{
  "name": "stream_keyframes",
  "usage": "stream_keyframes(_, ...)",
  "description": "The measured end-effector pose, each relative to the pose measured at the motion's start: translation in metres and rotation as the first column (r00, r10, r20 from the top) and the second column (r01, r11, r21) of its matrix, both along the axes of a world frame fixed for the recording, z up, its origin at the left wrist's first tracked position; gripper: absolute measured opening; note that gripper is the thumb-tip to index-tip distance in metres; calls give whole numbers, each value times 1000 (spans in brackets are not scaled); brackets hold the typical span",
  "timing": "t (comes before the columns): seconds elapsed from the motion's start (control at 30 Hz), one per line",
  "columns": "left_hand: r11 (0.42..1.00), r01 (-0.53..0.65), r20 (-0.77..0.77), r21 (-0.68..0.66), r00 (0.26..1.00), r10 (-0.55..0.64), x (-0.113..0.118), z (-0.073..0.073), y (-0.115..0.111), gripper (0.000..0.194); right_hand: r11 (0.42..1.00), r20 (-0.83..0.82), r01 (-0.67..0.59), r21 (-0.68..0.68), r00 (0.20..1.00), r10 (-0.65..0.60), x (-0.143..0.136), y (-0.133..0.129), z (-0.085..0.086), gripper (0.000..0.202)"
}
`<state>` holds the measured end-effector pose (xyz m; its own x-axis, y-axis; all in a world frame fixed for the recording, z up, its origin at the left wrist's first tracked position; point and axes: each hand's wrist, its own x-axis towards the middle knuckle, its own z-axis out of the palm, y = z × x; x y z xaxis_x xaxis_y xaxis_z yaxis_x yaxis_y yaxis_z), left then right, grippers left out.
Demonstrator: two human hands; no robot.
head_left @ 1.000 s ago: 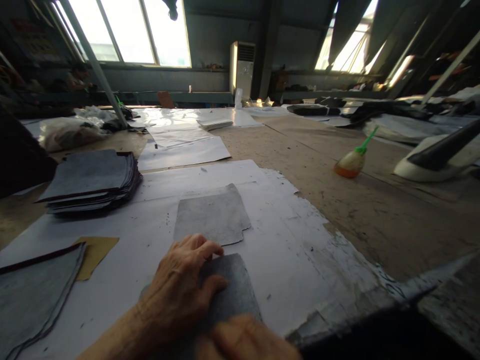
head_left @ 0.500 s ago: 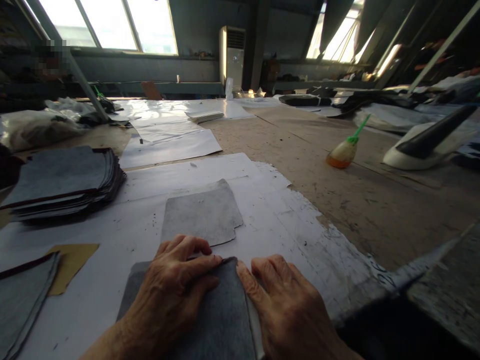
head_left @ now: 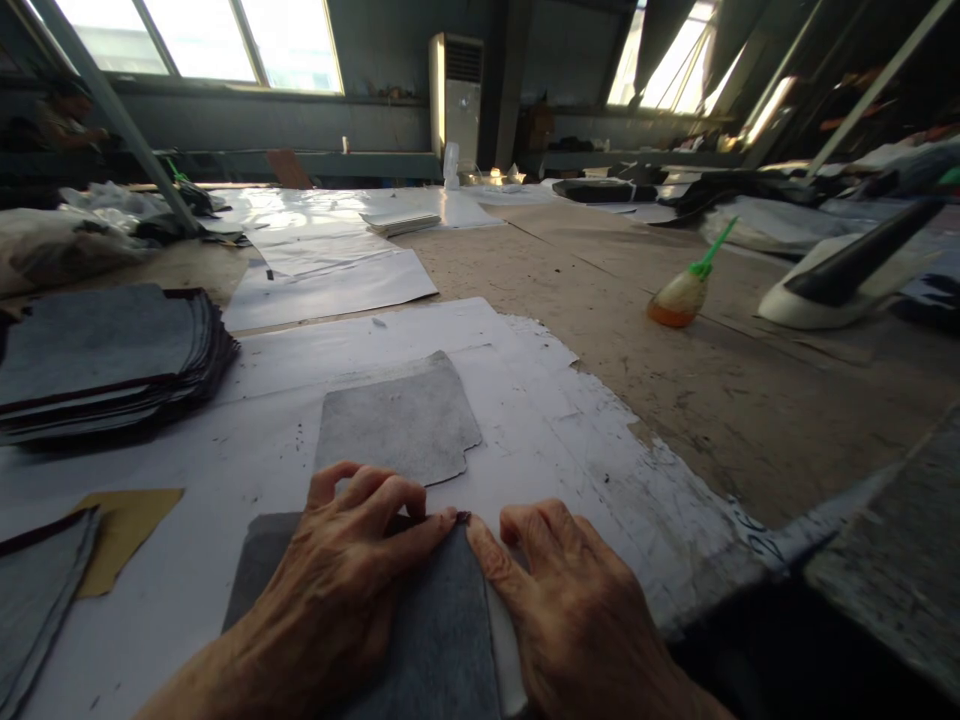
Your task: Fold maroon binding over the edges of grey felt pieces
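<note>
A grey, felt-like piece [head_left: 442, 630] with a dark red folded edge lies on white paper in front of me. My left hand [head_left: 356, 560] rests on its upper part, fingers bent, the fingertips pressed at the top edge close to the corner. At that same corner my right hand [head_left: 574, 590] presses with a fingertip, its other fingers curled down on the paper. A bit of dark red edge shows between the fingertips of both hands. Just beyond lies another flat grey piece [head_left: 394, 420], notched at one corner. The left hand hides part of the piece under it.
To the left is a stack of grey pieces with dark red edges [head_left: 105, 350]. Nearer are another edged piece [head_left: 45, 590] and a tan scrap [head_left: 131, 530]. A green-tipped squeeze bottle [head_left: 679, 300] of amber liquid stands right. A person [head_left: 71, 125] sits far left.
My left fingertips have shifted slightly right towards the corner, where dark red edge now shows between the hands. The whole view has shifted a little; the surrounding objects stay put.
</note>
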<state>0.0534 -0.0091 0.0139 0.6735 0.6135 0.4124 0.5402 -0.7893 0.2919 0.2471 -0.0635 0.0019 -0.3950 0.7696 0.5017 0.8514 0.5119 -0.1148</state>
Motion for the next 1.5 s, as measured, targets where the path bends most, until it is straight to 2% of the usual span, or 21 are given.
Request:
stream_keyframes(0.13,999,37,-29,-2,999,-37,-1,1,2,40,1000,-43,-6,-2,999,6,0,2,0,40)
stream_keyframes(0.33,998,59,-63,28,996,-57,0,-1,2,43,1000,-311,21,16,950,-16,6,6,0,20)
stream_keyframes(0.4,998,55,-58,30,997,-53,0,-1,1,43,999,-292,24,29,956,-15,7,6,1,24)
stream_keyframes(0.57,998,53,-50,20,997,-52,1,-2,1,40,996,-67,-1,85,998,7,-2,4,2,39)
stream_keyframes(0.67,998,64,-54,18,997,-63,1,1,3,39,994,-7,20,107,1000,-19,-6,2,2,41)
stream_keyframes(0.83,991,132,-23,16,991,-131,-10,1,10,35,998,-21,5,56,1000,-4,-3,3,2,36)
stream_keyframes(0.93,986,165,39,26,985,-166,-24,-2,14,34,998,-16,-8,64,1000,9,-2,6,1,37)
stream_keyframes(1.03,984,179,32,5,983,-179,-35,-3,18,35,996,-5,-38,86,999,39,-1,8,1,37)
stream_keyframes(1.13,978,207,7,6,978,-208,-37,-3,20,35,992,24,-95,78,995,94,-1,9,4,37)
stream_keyframes(1.3,977,212,-52,40,976,-210,-34,-3,20,30,971,96,-237,-12,967,237,-4,8,13,39)
stream_keyframes(1.4,977,209,-55,39,977,-206,-33,-3,19,27,957,34,-282,-70,958,285,-4,12,16,37)
stream_keyframes(1.5,978,208,-63,20,976,-206,-33,-2,19,29,927,-100,-340,-160,939,328,0,21,18,35)
